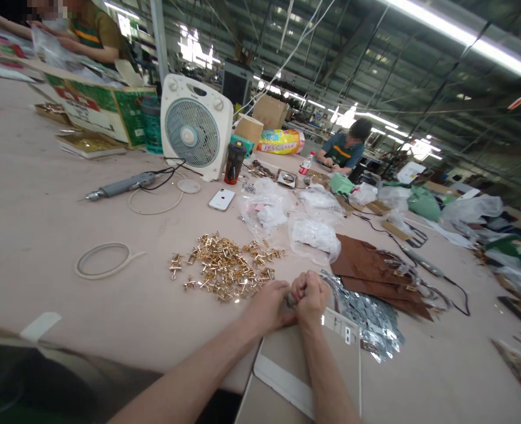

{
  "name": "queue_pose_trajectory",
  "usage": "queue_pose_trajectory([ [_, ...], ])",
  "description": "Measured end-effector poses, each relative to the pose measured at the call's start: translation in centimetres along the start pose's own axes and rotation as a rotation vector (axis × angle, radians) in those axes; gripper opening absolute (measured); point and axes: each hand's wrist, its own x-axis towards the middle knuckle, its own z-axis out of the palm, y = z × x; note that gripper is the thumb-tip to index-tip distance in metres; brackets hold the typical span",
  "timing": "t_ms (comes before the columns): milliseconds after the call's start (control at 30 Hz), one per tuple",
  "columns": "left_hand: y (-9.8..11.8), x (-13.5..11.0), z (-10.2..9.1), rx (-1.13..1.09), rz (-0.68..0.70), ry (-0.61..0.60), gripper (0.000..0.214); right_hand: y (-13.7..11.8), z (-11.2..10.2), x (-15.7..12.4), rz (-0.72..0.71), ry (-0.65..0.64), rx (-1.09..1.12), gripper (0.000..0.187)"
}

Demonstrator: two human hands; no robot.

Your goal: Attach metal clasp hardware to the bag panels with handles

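Observation:
Both of my hands meet at the lower middle of the head view, close above a beige board [282, 353] with a white strip across it. My left hand [271, 306] has its fingers curled inward. Against it presses my right hand [311, 297], closed, with its thumb on top. Something small and greyish sits between them, mostly hidden by the fingers. A heap of gold-coloured metal clasps [229, 265] lies just beyond my left hand. Flat silvery metal pieces [369, 318] are spread to the right of my right hand, beside stacked brown leather pieces [371, 271].
A white box fan [196, 126], a dark bottle [234, 162] and a phone [221, 199] stand or lie farther back. On the left are a grey electric screwdriver [121, 185] and a tape roll [104, 261]. Plastic bags [313, 235] lie ahead. Co-workers sit beyond.

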Motion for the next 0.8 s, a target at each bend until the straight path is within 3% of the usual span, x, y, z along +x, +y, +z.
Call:
queue_pose_trajectory([
  [67, -0.2, 0.0, 0.2, 0.0, -0.012, 0.008, 0.046, -0.6, 0.0, 0.1, -0.015, -0.001, 0.016, 0.043],
  [200, -0.5, -0.2, 0.5, 0.01, -0.025, 0.016, 0.058, -2.4, -0.2, 0.6, -0.194, 0.038, 0.075, 0.04],
  [367, 0.0, 0.0, -0.2, -0.02, -0.008, 0.011, 0.042, -0.1, -0.3, -0.1, -0.016, -0.023, -0.115, 0.046],
  [467, 0.1, 0.0, -0.2, -0.014, 0.015, 0.028, 0.042, 1.0, -0.5, -0.5, 0.021, 0.016, -0.063, 0.047],
  [600, -1.1, -0.5, 0.7, 0.099, 0.015, 0.058, 0.055, -0.1, -1.3, 0.0, -0.031, 0.174, 0.052, 0.047],
  [667, -2.4, -0.4, 1.2, 0.169, 0.034, 0.085, 0.058, -1.3, -2.8, 1.1, -0.064, 0.288, 0.083, 0.047],
  [800, -3.9, 0.2, 1.6, 0.253, 0.132, 0.132, 0.057, -4.8, -9.3, 3.2, -0.004, 0.627, -0.125, 0.047],
])
